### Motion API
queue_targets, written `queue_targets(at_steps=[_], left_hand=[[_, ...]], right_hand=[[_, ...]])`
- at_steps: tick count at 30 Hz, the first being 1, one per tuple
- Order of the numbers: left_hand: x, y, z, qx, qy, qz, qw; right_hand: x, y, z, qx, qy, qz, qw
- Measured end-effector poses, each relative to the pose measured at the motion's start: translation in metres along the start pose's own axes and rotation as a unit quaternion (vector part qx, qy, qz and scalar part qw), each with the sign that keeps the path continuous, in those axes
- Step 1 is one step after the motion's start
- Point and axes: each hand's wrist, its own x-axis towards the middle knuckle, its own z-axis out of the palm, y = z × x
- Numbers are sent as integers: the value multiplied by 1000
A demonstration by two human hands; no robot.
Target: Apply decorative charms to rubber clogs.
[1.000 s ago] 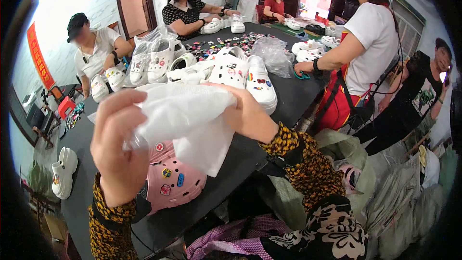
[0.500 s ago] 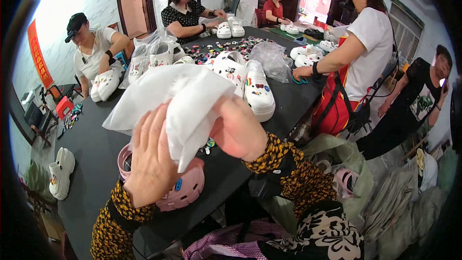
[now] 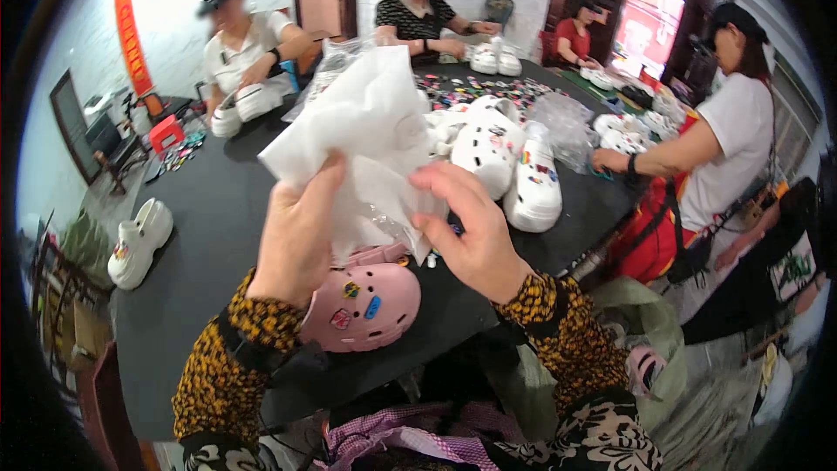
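Observation:
A thin, whitish, see-through plastic bag [image 3: 370, 126] is held up in front of me, crumpled and loose. My left hand [image 3: 296, 240] is closed on its lower left part, thumb on top. At its right edge, my right hand [image 3: 478, 231] holds it with curled fingertips and thumb. Below the bag lies a pink clog [image 3: 370, 310] with several colourful charms on its toe. The bag and my left hand partly cover it. Just beyond my right hand stand a white clog [image 3: 488, 153] and another white clog [image 3: 534, 192], both decorated with charms.
A white clog [image 3: 139, 244] stands at the left of the dark table [image 3: 218, 296]. Loose charms [image 3: 471, 92] and a clear plastic bag [image 3: 562, 126] lie farther back. Several people handle white clogs around the table. An open sack [image 3: 649, 340] is at my right.
My view has shifted left, so the scene sits farther right. My hands have moved apart around the bag, which now hangs more upright. More of the pink clog shows.

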Motion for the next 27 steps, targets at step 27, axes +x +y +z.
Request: queue_targets(at_steps=[27], left_hand=[[-33,-12,-13,30,-285,-37,957]], right_hand=[[-26,-38,11,283,-38,244,927]])
